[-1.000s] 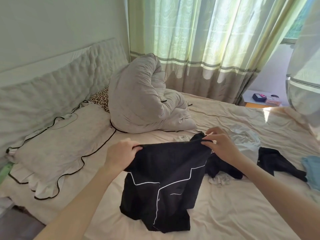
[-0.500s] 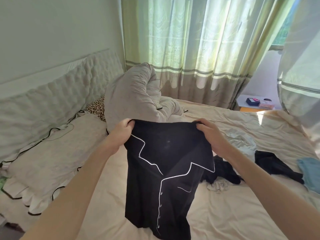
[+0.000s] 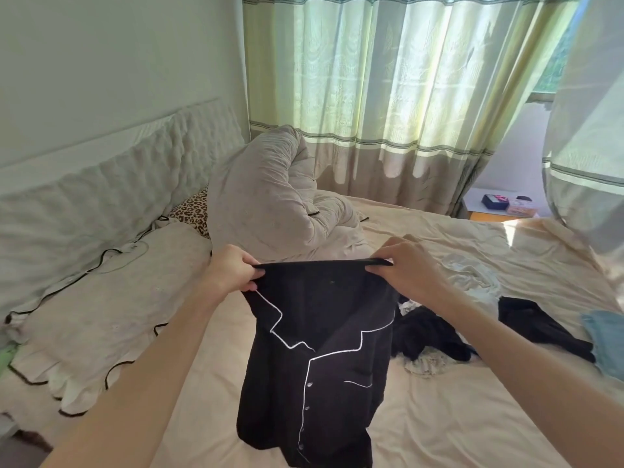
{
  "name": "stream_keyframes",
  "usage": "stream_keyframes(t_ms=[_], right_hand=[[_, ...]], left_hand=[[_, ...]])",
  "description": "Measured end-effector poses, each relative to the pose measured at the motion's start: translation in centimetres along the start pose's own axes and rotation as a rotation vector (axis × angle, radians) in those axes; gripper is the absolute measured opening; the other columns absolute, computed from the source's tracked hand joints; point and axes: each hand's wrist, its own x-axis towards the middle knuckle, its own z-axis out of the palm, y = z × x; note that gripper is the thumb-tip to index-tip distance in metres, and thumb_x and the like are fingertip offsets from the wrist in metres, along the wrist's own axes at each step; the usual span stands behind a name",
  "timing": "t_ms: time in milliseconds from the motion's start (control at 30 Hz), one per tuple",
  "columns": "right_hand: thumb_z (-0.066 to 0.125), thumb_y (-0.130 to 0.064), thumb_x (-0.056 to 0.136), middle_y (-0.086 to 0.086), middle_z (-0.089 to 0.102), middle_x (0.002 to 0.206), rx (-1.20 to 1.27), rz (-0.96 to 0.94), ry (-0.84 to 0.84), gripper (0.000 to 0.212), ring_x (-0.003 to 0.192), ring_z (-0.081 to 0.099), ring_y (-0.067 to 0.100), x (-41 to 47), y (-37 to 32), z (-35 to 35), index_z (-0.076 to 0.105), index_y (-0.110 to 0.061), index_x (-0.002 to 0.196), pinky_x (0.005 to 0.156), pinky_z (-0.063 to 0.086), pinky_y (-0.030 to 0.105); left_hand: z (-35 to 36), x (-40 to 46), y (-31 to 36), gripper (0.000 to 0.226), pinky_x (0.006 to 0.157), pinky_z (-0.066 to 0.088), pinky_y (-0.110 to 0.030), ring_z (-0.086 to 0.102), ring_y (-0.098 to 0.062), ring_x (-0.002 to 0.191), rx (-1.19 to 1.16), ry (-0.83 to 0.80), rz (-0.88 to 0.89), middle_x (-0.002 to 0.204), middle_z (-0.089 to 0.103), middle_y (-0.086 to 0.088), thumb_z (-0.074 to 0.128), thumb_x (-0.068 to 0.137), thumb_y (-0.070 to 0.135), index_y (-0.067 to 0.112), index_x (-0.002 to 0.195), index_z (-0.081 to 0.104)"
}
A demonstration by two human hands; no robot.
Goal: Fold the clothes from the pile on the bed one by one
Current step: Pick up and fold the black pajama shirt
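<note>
Hanging between both hands, the black button-front shirt with white piping [image 3: 317, 359] runs lengthwise downward toward the cream bed sheet [image 3: 456, 417]; the left hand [image 3: 233, 270] pinches one top corner, the right hand [image 3: 407, 265] the other, level and equally near.

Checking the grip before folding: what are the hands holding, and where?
Both the left hand and right hand pinch the black shirt at its top edge.

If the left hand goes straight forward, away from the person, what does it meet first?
Probably the rolled-up grey duvet, which lies just beyond the left hand gripping the black shirt. Depth is unclear from this view; the hand might pass over the pillow's edge first.
</note>
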Motion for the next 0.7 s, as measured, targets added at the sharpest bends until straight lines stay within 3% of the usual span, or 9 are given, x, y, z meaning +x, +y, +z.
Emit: stream_keyframes(t_ms=[100, 267, 333, 400, 467, 600, 700], right_hand=[[0.065, -0.030, 0.086, -0.009, 0.048, 0.079, -0.030, 0.035, 0.021, 0.016, 0.085, 0.044, 0.013, -0.2, -0.7, 0.1, 0.076, -0.019, 0.091, 0.073, 0.031, 0.026], [0.060, -0.024, 0.090, -0.013, 0.056, 0.060, 0.053, 0.140, 0.045, 0.016, 0.061, 0.052, 0.010, -0.4, -0.9, 0.3, 0.075, -0.019, 0.091, 0.059, 0.035, 0.026], [0.059, -0.020, 0.090, -0.014, 0.055, 0.054, 0.113, 0.181, 0.035, 0.017, 0.057, 0.051, 0.006, -0.5, -0.7, 0.6, 0.075, -0.018, 0.088, 0.054, 0.033, 0.020], [0.058, -0.016, 0.090, -0.007, 0.064, 0.067, 0.162, 0.193, 0.027, 0.017, 0.065, 0.053, 0.009, -0.4, -0.4, 0.9, 0.076, -0.018, 0.092, 0.056, 0.034, 0.017], [0.058, -0.013, 0.090, -0.005, 0.068, 0.075, 0.200, 0.194, 0.016, 0.018, 0.071, 0.054, 0.011, -0.2, -0.1, 1.2, 0.075, -0.016, 0.090, 0.059, 0.034, 0.014], [0.058, -0.010, 0.089, -0.019, 0.063, 0.061, 0.418, 0.246, -0.004, 0.022, 0.063, 0.057, -0.001, -0.1, 0.4, 1.4, 0.073, -0.025, 0.080, 0.057, 0.038, 0.008], [0.056, -0.002, 0.090, -0.014, 0.067, 0.067, 0.795, 0.371, -0.006, 0.032, 0.072, 0.062, 0.007, 0.0, 0.4, 1.6, 0.072, -0.027, 0.076, 0.068, 0.050, 0.020]], left_hand=[[0.3, 0.1, -0.4, 0.019, 0.059, 0.055, -0.021, 0.063, -0.025, 0.074, -0.217, -0.068, -0.122, 0.095, 0.062, -0.016, 0.062, 0.086, -0.002, -0.004, 0.105, 0.065], [0.7, -0.3, -1.9, 0.015, 0.081, 0.049, -0.033, 0.056, -0.023, 0.090, -0.274, -0.195, -0.187, 0.096, 0.063, -0.009, 0.063, 0.089, 0.013, 0.009, 0.103, 0.066], [0.8, -0.4, -2.5, 0.007, 0.078, 0.045, -0.030, 0.056, -0.017, 0.087, -0.297, -0.222, -0.200, 0.089, 0.067, 0.001, 0.065, 0.087, 0.018, 0.017, 0.093, 0.068], [0.8, -0.6, -2.9, 0.008, 0.064, 0.044, -0.017, 0.056, -0.005, 0.075, -0.260, -0.223, -0.150, 0.069, 0.069, 0.015, 0.067, 0.087, 0.019, 0.024, 0.081, 0.068], [0.9, -0.7, -3.1, 0.012, 0.056, 0.043, -0.011, 0.059, -0.001, 0.074, -0.246, -0.212, -0.060, 0.069, 0.070, 0.015, 0.064, 0.089, 0.018, 0.025, 0.079, 0.068], [1.6, -0.9, -3.2, 0.018, 0.068, 0.044, -0.022, 0.059, -0.011, 0.082, -0.333, -0.132, 0.018, 0.088, 0.067, 0.001, 0.048, 0.098, 0.024, 0.022, 0.093, 0.065], [2.2, -1.1, -2.7, 0.019, 0.069, 0.049, -0.028, 0.062, -0.012, 0.082, -0.634, -0.168, -0.065, 0.089, 0.068, 0.000, 0.046, 0.098, 0.026, 0.020, 0.101, 0.064]])
